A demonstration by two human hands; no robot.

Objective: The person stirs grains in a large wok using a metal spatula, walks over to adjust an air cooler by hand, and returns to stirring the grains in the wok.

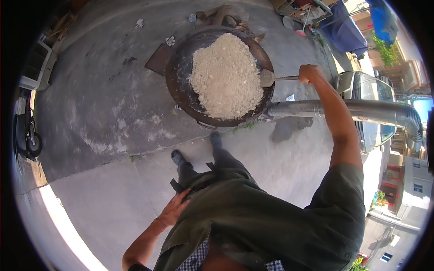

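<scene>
A large round dark pan [181,97] holds a heap of pale crumbly material [226,74]. My right hand [309,73] is closed around the handle of a metal spatula [267,78], whose blade rests at the right edge of the heap, inside the rim. My left hand [174,210] lies against the side of my dark apron at the waist, fingers spread and holding nothing that shows.
A metal duct [370,111] runs right from beside the pan. Wood pieces [221,16] lie behind it, a flat brown plate [159,59] to its left. A motorbike [29,131] stands far left, a vehicle [368,86] at right. My feet [178,157] are below the pan.
</scene>
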